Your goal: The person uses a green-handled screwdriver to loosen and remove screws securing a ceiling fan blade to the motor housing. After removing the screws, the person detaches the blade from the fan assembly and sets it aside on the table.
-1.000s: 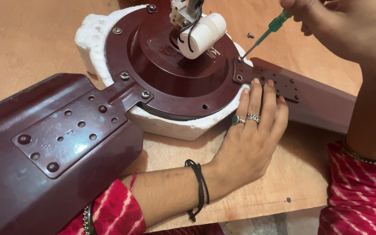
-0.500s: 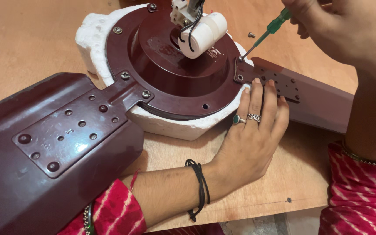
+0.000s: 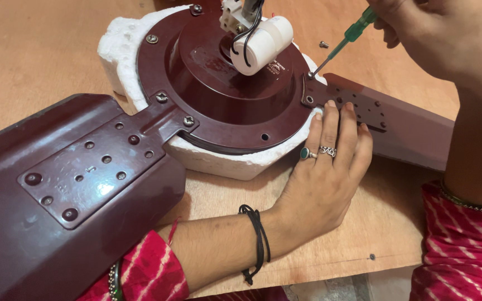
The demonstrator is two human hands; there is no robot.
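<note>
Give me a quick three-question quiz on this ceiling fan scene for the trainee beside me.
1. True or false: the right hand holds a green-handled screwdriver with its tip at a screw on the blade bracket.
2. What does the left hand rest on?
A. the white capacitor
B. the blade bracket and foam edge
C. the near fan blade
3. Fill in: the maroon motor housing sits in a white ____ cradle on the wooden table.

Key:
1. True
2. B
3. foam
</note>
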